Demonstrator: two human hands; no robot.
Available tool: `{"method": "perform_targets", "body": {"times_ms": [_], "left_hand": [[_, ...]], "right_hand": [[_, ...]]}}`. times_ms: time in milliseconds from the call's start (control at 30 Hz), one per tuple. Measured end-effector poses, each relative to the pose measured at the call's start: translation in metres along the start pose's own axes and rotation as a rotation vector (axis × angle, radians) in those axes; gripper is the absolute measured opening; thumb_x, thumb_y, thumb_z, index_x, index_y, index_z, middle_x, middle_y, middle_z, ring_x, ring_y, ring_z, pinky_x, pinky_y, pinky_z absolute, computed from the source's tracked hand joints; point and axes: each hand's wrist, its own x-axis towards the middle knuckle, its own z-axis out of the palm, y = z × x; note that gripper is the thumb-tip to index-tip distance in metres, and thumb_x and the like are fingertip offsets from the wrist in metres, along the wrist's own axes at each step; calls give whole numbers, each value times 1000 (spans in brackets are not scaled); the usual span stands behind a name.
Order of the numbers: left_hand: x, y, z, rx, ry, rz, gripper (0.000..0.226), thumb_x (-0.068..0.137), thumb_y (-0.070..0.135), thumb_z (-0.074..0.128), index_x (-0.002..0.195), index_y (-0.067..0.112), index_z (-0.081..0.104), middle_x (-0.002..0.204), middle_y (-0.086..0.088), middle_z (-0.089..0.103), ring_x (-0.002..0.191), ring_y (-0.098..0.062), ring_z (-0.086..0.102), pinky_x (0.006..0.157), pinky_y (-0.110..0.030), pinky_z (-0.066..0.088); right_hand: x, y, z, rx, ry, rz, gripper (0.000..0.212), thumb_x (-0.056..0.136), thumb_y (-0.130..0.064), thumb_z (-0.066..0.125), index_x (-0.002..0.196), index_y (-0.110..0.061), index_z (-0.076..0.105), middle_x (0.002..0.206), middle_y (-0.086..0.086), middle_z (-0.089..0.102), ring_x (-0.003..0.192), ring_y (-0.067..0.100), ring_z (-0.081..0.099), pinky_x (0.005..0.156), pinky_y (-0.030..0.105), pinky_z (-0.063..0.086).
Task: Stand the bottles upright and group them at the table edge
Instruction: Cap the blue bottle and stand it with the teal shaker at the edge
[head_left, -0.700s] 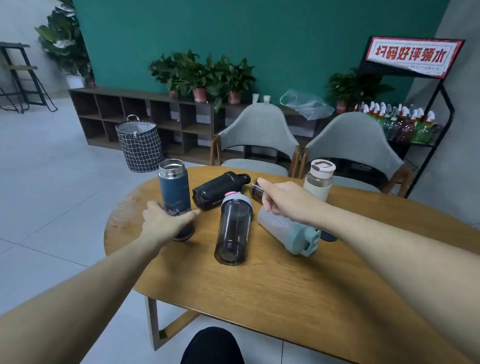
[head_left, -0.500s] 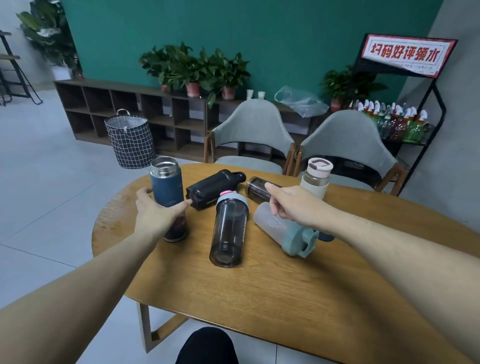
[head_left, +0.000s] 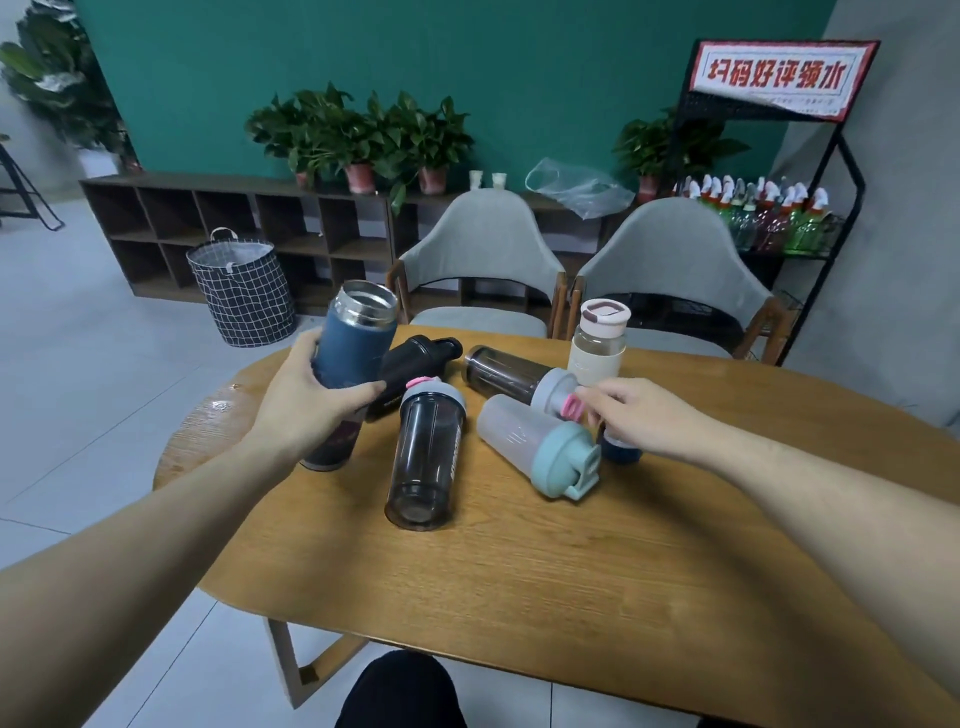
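Our left hand (head_left: 306, 405), closed round the blue flask (head_left: 347, 364), has tipped it at the table's (head_left: 597, 571) left edge; our right hand (head_left: 631, 415) has pinched the smoky bottle's (head_left: 506, 373) pink loop, so it stands next.

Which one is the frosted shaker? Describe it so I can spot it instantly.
On the round wooden table, look at the cluster of bottles at the far side. The frosted shaker lies on its side just left of the right hand. Only it has a cloudy white body and a teal lid.
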Motion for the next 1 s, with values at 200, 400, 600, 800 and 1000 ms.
{"method": "perform_targets", "body": {"times_ms": [200, 400, 600, 800, 1000], "left_hand": [[-4, 49, 30, 130, -140, 160, 72, 70, 26, 88, 126, 37, 45, 114, 7, 56, 97, -18, 63, 76, -39, 57], [-1, 71, 71, 256, -214, 263, 76, 66, 25, 88, 126, 39, 44, 115, 5, 53, 103, -9, 56, 82, -29, 50], [1, 79, 98, 367, -261, 304, 81, 61, 27, 87, 132, 34, 48, 109, 9, 51, 102, -8, 54, 81, -26, 47], [4, 86, 113, 451, -282, 315, 86, 54, 46, 76, 135, 34, 48, 111, 9, 49, 105, -15, 53, 92, -44, 50], [-2, 89, 122, 465, -305, 351, 85, 52, 54, 70, 132, 37, 47, 111, 8, 51, 105, -17, 53, 92, -46, 49]], "right_hand": [[-2, 58, -19, -227, -29, 73, 15, 98, -36, 57, 103, -23, 60, 77, -7, 60, 69, 14, 55, 60, 30, 40], [17, 102, -14, -378, -102, 62, 58, 88, -40, 69, 142, -31, 48, 139, 4, 47, 129, 27, 49, 104, 40, 44], [48, 107, 3, -480, -259, 43, 84, 89, -31, 65, 159, -43, 20, 171, 7, 13, 147, 34, 34, 115, 41, 37], [59, 104, 6, -605, -294, 14, 66, 89, -40, 64, 150, -42, 39, 140, 6, 51, 131, 30, 50, 105, 44, 43], [39, 104, -12, -374, -31, 84, 58, 78, -65, 71, 122, -33, 52, 114, 0, 69, 104, 26, 64, 84, 39, 49]]}}
